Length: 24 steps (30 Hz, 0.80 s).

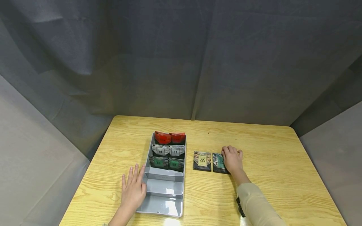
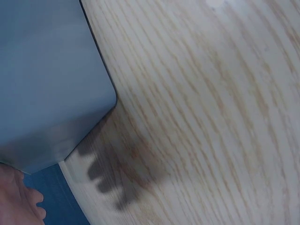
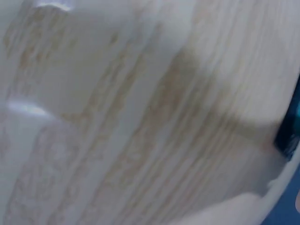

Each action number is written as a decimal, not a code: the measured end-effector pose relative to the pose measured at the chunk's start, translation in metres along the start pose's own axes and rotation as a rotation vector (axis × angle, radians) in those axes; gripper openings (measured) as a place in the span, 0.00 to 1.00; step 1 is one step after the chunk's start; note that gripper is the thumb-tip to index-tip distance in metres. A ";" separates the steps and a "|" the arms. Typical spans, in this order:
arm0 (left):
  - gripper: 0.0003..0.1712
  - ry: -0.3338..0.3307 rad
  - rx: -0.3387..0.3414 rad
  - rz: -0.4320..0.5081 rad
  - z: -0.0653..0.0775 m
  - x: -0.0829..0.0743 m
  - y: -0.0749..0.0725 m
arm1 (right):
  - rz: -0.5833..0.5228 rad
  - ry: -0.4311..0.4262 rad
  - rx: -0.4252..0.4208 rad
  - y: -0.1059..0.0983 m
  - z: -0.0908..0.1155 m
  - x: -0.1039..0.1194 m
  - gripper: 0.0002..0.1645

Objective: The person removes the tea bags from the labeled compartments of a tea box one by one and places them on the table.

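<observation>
Right hand (image 1: 233,158): one, at the right edge of a loose dark packet with a green label (image 1: 218,162), fingers bent over it; whether they pinch it cannot be told. The packet lies flat on the table (image 1: 268,150), right of the tray; the right wrist view catches only a dark corner of it.

Left hand (image 1: 133,191): one, opened flat, fingers spread, at the left rim of the tray; firm contact cannot be confirmed.

Packet with yellow label (image 1: 202,161): one, dark, flat on the table, just beside the green-labelled one, between it and the tray.

Tray (image 1: 164,185): grey, divided into five compartments, front to back. Farthest: two red packets (image 1: 163,138), side by side. Second: two grey-and-white packets (image 1: 161,150). Third: two dark packets with green labels (image 1: 159,162), leaning. The two nearest compartments show glossy floor.

Sundries: light sleeve (image 1: 254,201) on the right arm; small black item (image 1: 241,207) beside it, partly hidden; dark curtain (image 1: 158,62) behind the wood-grained table.
</observation>
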<state>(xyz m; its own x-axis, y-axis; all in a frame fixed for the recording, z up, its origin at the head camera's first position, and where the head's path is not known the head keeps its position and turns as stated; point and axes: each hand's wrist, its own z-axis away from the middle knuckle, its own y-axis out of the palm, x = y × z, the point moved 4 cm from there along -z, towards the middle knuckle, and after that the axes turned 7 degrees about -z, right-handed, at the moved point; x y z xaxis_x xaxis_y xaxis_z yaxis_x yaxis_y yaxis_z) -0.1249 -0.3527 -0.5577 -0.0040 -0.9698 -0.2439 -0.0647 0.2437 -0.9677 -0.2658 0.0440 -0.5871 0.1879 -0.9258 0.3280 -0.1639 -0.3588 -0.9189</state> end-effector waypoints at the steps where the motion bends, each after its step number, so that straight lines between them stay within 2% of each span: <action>1: 0.33 0.001 -0.001 -0.001 0.000 0.000 0.000 | -0.004 -0.001 -0.013 -0.003 -0.001 0.003 0.08; 6: 0.33 0.004 -0.002 -0.004 -0.001 0.000 0.001 | -0.048 -0.044 -0.106 -0.019 -0.008 0.029 0.10; 13: 0.33 0.001 0.002 -0.011 -0.001 0.001 0.002 | -0.097 -0.199 -0.221 -0.038 -0.011 0.082 0.10; 24: 0.33 0.003 -0.001 -0.005 0.000 0.000 0.001 | -0.109 -0.429 -0.250 -0.032 0.003 0.154 0.11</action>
<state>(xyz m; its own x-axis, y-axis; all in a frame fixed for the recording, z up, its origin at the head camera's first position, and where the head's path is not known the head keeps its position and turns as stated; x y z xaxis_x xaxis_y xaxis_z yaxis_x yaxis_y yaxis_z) -0.1254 -0.3524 -0.5584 -0.0068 -0.9710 -0.2391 -0.0656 0.2390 -0.9688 -0.2287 -0.0864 -0.5077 0.5888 -0.7681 0.2517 -0.3382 -0.5169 -0.7864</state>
